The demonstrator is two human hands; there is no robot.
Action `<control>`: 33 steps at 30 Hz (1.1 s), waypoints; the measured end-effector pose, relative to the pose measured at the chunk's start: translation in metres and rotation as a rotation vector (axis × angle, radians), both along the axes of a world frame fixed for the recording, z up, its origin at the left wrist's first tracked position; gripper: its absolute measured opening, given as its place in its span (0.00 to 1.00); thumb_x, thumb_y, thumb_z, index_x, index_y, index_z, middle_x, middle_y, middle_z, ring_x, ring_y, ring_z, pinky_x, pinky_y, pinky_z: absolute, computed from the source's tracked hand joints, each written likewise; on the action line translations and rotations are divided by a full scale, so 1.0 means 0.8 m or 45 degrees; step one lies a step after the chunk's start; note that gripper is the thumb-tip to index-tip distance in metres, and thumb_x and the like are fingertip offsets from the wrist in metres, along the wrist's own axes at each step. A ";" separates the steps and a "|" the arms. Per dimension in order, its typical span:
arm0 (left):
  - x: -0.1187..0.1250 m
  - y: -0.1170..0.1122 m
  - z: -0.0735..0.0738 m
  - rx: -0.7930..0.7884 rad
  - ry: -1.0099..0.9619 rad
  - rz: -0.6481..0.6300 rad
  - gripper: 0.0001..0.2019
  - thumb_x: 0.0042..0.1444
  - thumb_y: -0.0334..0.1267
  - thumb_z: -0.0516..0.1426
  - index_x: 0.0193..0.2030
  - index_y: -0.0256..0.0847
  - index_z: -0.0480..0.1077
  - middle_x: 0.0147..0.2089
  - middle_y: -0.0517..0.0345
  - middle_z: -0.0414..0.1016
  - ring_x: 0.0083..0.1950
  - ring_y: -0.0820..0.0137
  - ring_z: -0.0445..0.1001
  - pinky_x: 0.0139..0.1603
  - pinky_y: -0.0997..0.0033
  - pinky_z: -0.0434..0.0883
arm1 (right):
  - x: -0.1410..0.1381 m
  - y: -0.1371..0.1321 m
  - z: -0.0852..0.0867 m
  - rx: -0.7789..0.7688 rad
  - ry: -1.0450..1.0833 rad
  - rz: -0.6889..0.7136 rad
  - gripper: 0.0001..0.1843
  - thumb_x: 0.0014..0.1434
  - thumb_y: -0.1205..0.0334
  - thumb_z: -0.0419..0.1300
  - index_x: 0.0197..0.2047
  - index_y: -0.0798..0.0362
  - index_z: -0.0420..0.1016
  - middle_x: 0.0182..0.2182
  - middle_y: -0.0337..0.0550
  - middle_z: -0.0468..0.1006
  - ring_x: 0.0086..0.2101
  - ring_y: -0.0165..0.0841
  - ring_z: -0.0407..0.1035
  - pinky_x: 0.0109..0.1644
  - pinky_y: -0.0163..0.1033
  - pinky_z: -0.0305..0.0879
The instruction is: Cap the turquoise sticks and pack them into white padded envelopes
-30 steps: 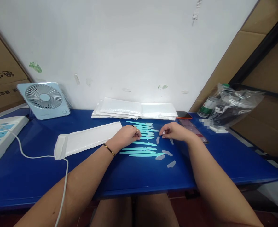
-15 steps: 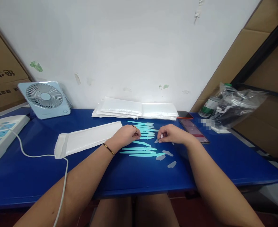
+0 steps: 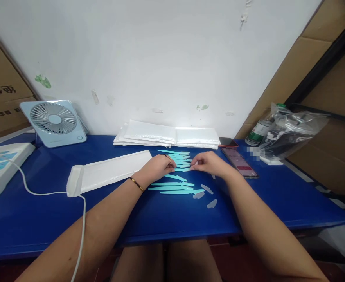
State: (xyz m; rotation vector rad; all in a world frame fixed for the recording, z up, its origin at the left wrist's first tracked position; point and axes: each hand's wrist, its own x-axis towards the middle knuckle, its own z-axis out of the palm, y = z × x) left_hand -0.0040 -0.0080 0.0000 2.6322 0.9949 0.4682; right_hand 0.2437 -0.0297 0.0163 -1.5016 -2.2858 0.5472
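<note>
Several turquoise eyebrow razors [image 3: 176,192] lie roughly side by side on the blue tabletop [image 3: 172,221]. My left hand [image 3: 162,165] is closed round the handle of one razor [image 3: 182,170], whose blade end points right. At that end, the closed fingers of my right hand [image 3: 207,162] pinch a small translucent blade cap, mostly hidden by the fingertips. Whether the cap touches the blade I cannot tell. Loose clear caps [image 3: 212,203] lie below my right hand, one of them beside the nearest razor's tip. A white padded mailer [image 3: 110,172] lies left of my left hand.
Stacked padded mailers [image 3: 166,135] rest against the wall. At left stand a blue fan [image 3: 54,119] and a white tray-like object [image 3: 6,168], with a white cable [image 3: 83,219] crossing my left forearm. On the right are a phone [image 3: 239,162], a bottle [image 3: 259,131] and a plastic bag [image 3: 290,133].
My right hand has moved left to the blade end of the razor at my left hand. The cap beneath its fingertips no longer lies on the table. My left hand has barely moved.
</note>
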 end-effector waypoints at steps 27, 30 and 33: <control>0.019 -0.016 -0.006 -0.021 0.095 0.059 0.06 0.53 0.36 0.57 0.30 0.42 0.74 0.31 0.59 0.76 0.36 0.69 0.72 0.35 0.73 0.64 | -0.028 -0.006 -0.013 -0.194 0.111 0.165 0.09 0.50 0.59 0.62 0.33 0.54 0.78 0.22 0.38 0.76 0.24 0.29 0.70 0.28 0.31 0.62; 0.016 -0.017 -0.001 -0.014 0.037 0.064 0.06 0.53 0.39 0.57 0.34 0.41 0.74 0.35 0.58 0.76 0.38 0.69 0.72 0.37 0.73 0.65 | -0.018 -0.011 0.000 -0.116 0.075 0.132 0.10 0.50 0.58 0.62 0.35 0.54 0.78 0.24 0.40 0.76 0.26 0.30 0.69 0.30 0.32 0.62; 0.004 -0.023 0.015 -0.083 -0.027 0.052 0.11 0.54 0.45 0.56 0.37 0.42 0.74 0.38 0.57 0.75 0.39 0.70 0.72 0.35 0.75 0.66 | 0.004 -0.020 0.020 -0.122 0.062 0.179 0.15 0.47 0.56 0.65 0.38 0.52 0.78 0.32 0.42 0.76 0.29 0.30 0.67 0.32 0.33 0.62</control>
